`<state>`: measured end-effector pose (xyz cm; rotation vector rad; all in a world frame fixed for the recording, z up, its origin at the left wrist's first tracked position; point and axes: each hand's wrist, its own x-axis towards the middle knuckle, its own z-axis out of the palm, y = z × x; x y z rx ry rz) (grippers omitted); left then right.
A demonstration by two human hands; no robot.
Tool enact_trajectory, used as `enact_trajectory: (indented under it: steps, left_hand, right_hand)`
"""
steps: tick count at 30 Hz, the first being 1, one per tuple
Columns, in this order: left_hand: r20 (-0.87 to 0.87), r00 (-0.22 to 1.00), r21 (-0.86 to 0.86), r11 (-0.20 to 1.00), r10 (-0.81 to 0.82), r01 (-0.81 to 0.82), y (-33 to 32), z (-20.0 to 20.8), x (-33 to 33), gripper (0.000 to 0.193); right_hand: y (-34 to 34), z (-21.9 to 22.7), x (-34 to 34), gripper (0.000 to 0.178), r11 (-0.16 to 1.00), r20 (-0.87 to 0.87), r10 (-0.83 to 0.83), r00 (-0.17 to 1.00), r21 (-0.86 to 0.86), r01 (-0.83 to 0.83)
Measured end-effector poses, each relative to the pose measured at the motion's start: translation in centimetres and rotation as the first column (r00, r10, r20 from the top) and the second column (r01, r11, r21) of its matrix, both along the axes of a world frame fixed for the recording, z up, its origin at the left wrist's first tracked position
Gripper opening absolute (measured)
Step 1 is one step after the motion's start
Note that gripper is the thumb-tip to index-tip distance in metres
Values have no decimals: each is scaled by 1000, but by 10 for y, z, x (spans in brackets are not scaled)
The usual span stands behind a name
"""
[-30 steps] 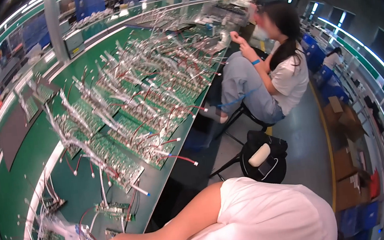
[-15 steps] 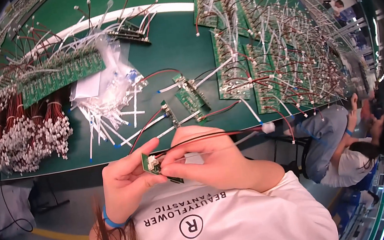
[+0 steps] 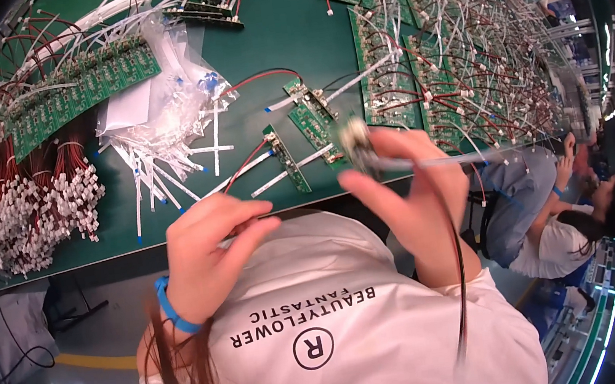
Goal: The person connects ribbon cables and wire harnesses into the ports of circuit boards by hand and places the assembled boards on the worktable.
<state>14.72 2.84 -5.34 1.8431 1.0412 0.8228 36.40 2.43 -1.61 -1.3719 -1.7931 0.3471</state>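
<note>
My right hand [image 3: 419, 197] has moved out over the table's front edge, gripping a small circuit board [image 3: 357, 146] that is smeared by motion. A red-and-black wire [image 3: 455, 250] and a whitish flat cable [image 3: 434, 162] trail from it. My left hand [image 3: 214, 245] holds nothing; its thumb and forefinger are a little apart and the other fingers curl in. Just beyond it on the green table lies a narrow green circuit board [image 3: 287, 160] with cables attached. Another green board [image 3: 311, 118] rests behind that one, near the held board.
Bundled red-and-black wires with white connectors [image 3: 41, 209] lie at left, below a long board panel [image 3: 85, 96]. Clear plastic bags [image 3: 178, 104] with white flat cables [image 3: 145, 185] sit beside them. Many wired panels [image 3: 384, 67] cover the right side. A co-worker [image 3: 548, 216] sits at far right.
My hands have parted. The right one carried the small board away to the right and up, and the left let go of it. The view has shifted slightly.
</note>
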Motion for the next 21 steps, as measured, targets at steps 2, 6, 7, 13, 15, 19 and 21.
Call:
enact_trajectory:
  steps: [2,6,7,13,15,19,21]
  left_hand:
    - [-28,999,114,993,32,-29,3,-13,16,18]
    - [-114,993,309,950,-17,52,11,-28,28,29]
    - [-164,986,315,947,-19,71,11,-28,29,34]
    - [-247,969,330,942,21,64,11,-29,33,42]
    - [-242,970,316,948,30,49,10,-27,34,43]
    - [-184,983,276,960,10,42,9,-24,28,44]
    - [-133,991,232,972,-18,49,10,-22,24,41]
  right_hand:
    - [9,-26,1,31,987,76,-51,996,-150,62]
    - [24,-52,-15,31,961,296,-162,941,-170,219]
    - [26,-54,-17,32,956,389,-214,896,-107,275]
    - [32,-40,-25,37,927,508,-136,851,-238,290]
    - [26,-30,-21,35,934,491,-103,865,-253,254]
    - [14,22,-13,29,955,367,29,930,-283,82]
    - [29,52,-22,23,986,332,27,943,-162,28]
